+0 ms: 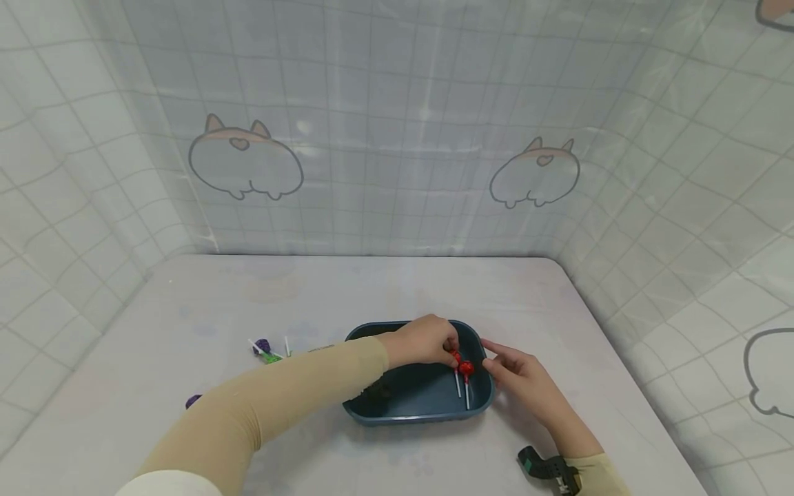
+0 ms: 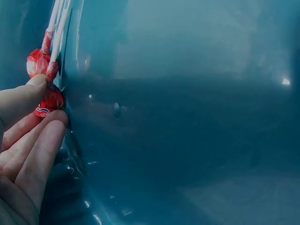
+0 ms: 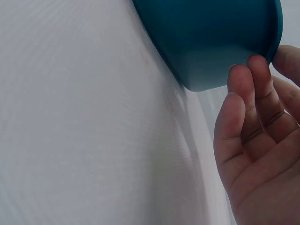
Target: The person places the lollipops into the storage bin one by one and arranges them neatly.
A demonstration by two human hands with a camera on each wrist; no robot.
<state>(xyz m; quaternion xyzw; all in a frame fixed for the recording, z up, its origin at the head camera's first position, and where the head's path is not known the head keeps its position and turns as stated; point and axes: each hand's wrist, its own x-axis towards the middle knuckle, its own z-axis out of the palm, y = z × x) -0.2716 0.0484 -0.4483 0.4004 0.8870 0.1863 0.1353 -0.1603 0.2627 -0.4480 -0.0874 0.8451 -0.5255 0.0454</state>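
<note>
My left hand [image 1: 428,341] reaches into the dark blue plastic tray [image 1: 428,418] near its right end. Its thumb and fingers pinch a red-wrapped lollipop [image 2: 50,101] by the candy head. Just beside it lies a second red lollipop [image 1: 466,368], and both white sticks point toward the tray's near side. My right hand [image 1: 524,382] is at the tray's right end, thumb and index fingertips at the rim. In the right wrist view, its other fingers [image 3: 241,84] lie fairly straight against the outer wall.
Left of the tray, a purple lollipop [image 1: 262,346] and a green lollipop [image 1: 271,358] lie on the white table [image 1: 347,289]. Another purple candy [image 1: 194,400] shows partly behind the left sleeve [image 1: 291,389]. Tiled-pattern sheeting [image 1: 397,138] surrounds the table at the back and sides.
</note>
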